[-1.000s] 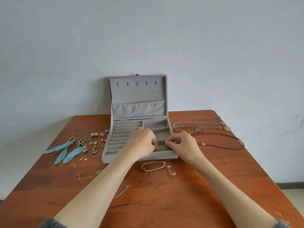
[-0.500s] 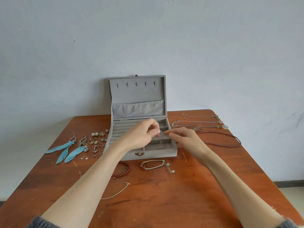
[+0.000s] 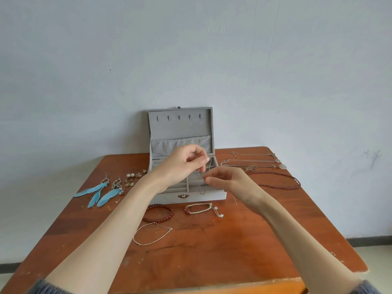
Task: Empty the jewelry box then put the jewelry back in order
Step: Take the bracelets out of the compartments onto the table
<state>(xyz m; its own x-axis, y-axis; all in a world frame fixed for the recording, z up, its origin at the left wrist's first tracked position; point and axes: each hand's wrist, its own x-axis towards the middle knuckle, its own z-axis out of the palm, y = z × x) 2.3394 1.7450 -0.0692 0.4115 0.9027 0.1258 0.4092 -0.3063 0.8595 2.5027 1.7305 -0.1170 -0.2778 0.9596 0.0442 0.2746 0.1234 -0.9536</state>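
Note:
A grey jewelry box (image 3: 203,195) stands open at the back of the wooden table (image 3: 212,247), its lid upright against the wall. Above the box's right compartments my left hand (image 3: 182,164) pinches the top of a thin silver chain (image 3: 201,187). The chain hangs down into the box. My right hand (image 3: 227,180) pinches the same chain a little lower, to the right. Blue feather earrings (image 3: 99,194) and small earrings (image 3: 131,179) lie left of the box. Necklaces (image 3: 254,164) and a dark red bead necklace (image 3: 280,181) lie to its right.
In front of the box lie a red bead bracelet (image 3: 159,213), a woven bracelet (image 3: 201,209) and a thin chain bracelet (image 3: 152,233). The wall stands right behind the box. The table's right edge runs close to the necklaces.
Both hands have risen from the box's front right compartment, drawing a thin chain up out of it. The left hand is now higher than the right.

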